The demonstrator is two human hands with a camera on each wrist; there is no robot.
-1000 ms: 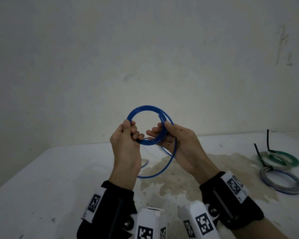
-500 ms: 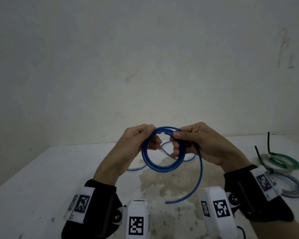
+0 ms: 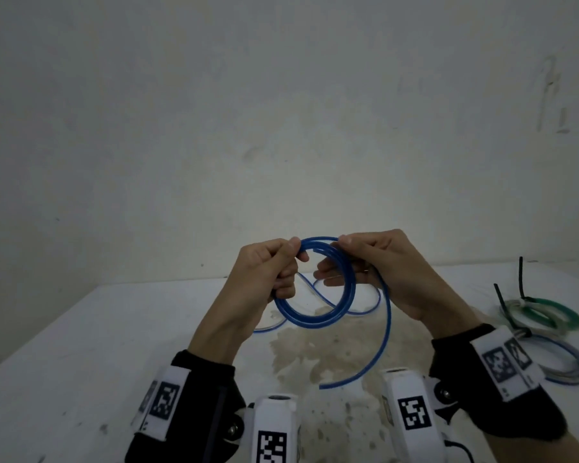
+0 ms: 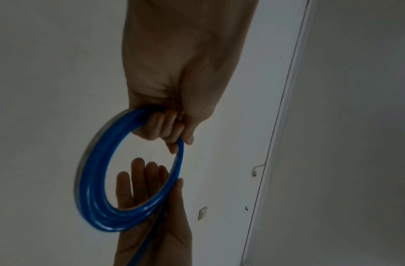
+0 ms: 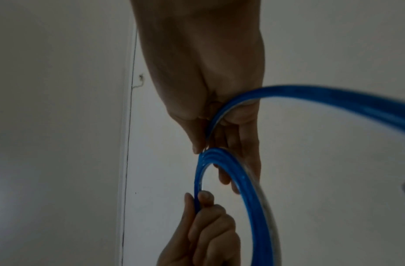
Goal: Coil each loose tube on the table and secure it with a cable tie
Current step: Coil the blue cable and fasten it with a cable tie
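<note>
above the bench, both hands on a blue coil

above the middle of the bench (image 3: 81, 345), the left hand (image 3: 268, 272) curls its fingers round the upper left of the blue tube (image 3: 315, 317), thumb pinching the strands at the top. in the left wrist view the same left hand (image 4: 174, 126) has its fingers wrapped through the loop, gripping the tube (image 4: 92, 180) firmly. the right hand (image 3: 381, 272) pinches the top of the coil between thumb and forefinger while its other fingers lie straighter behind the loop; the right wrist view shows that right hand (image 5: 219, 126) with the tube (image 5: 242, 180) passing under the thumb.

the tube is smooth, glossy, translucent blue plastic, wound in several round turns held off the bench. one free end hangs from the right hand in a long curve, its tip near the front edge of the bench. more blue tube lies behind the hands toward the far edge, partly hidden by them.

by the right edge lie a green coil (image 3: 549, 315) and a grey coil (image 3: 562, 365), each cinched with a black cable tie (image 3: 520, 279) whose tail sticks up. the grey coil is partly covered by the right wristband. the bench is white with a brownish stain (image 3: 315, 362) at its middle. both wrist views are dim and blurred along the tube.
</note>
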